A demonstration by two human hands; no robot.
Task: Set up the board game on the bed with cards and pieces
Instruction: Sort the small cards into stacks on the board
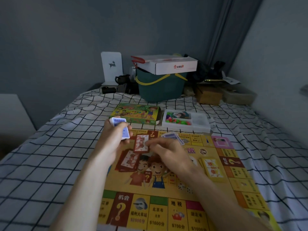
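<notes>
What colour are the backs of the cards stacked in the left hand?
Blue-purple with a white border, on the card stack the left hand holds; head view.

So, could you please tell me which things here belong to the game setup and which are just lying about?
Game setup: game board, blue cards, red card, red pile, yellow pile, pieces tray, game box.
Lying about: green basket, white carton, bookend.

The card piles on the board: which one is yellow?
The yellow pile lies at the board's right side, beside the right forearm. The pile left of the cartoon kids is red, and the one beyond the right hand is blue-backed.
</notes>
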